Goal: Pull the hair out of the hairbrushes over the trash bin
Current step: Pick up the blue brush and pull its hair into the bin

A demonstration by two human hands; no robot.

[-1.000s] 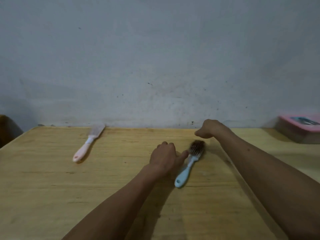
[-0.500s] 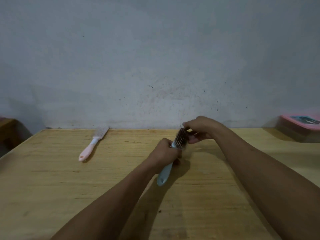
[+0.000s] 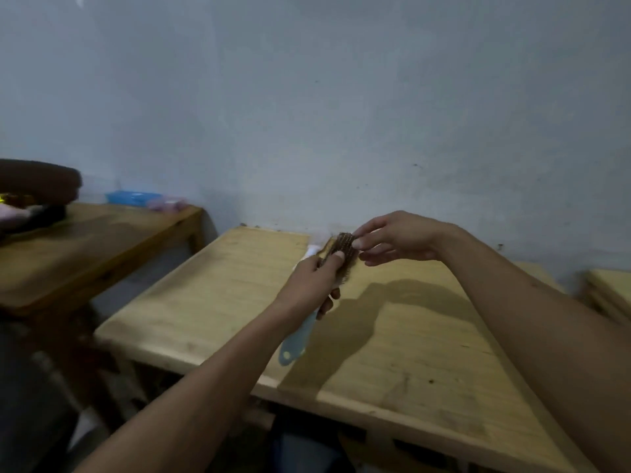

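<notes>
My left hand (image 3: 309, 283) grips a light blue hairbrush (image 3: 296, 340) by the upper handle and holds it tilted above the wooden table (image 3: 205, 302). Its bristle head (image 3: 343, 249) is matted with brown hair and points up and away. My right hand (image 3: 399, 238) pinches thumb and forefinger at the far end of that head, on the hair. A pale sliver of the pink hairbrush (image 3: 312, 250) shows on the table just behind my left hand; most of it is hidden. No trash bin is in view.
A second wooden table (image 3: 102, 240) stands to the left with a gap between, carrying a blue box (image 3: 131, 197) and a dark round object (image 3: 37, 180). Stacked boards (image 3: 611, 291) sit at the right edge. A grey wall runs behind.
My head has turned left, bringing the left table into view. The blue brush stays lifted in my left hand, and my right fingers have closed on the end of its head.
</notes>
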